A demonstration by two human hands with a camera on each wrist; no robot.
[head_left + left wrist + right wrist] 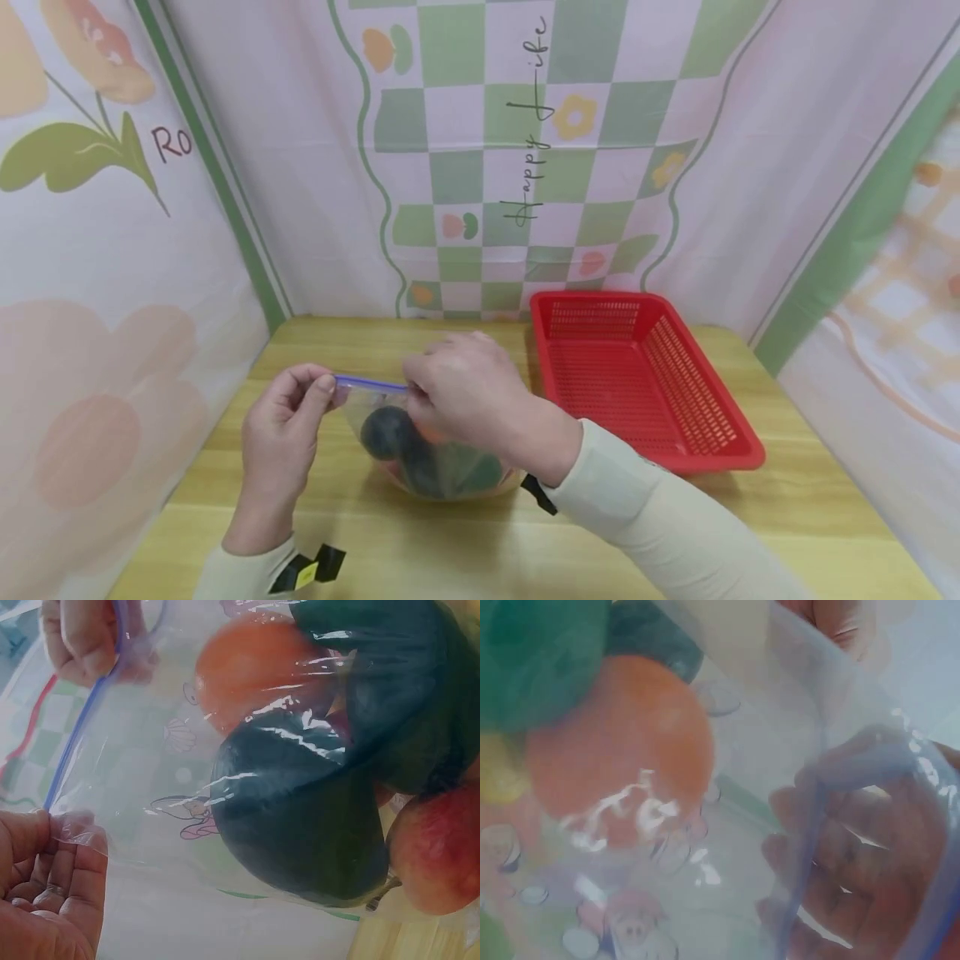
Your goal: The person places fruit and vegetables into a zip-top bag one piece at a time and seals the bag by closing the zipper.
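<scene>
A clear zip bag [352,406] with a blue zip strip [371,384] along its top is held over the table. My left hand [281,442] pinches the bag's left top corner between thumb and fingers. Farther along the strip, my right hand [472,392] grips the top edge, hiding part of it in the head view. Through the plastic show an orange ball-shaped fruit [255,675], dark green rounded pieces [300,832] and a reddish fruit [439,851]. In the right wrist view the strip parts into a loop beside the right fingers [855,862].
A red plastic basket [738,450] with slotted walls stands at the right of the wooden table [405,550]. Behind the table hangs a checked cloth [510,117]; patterned cloth also lines both sides.
</scene>
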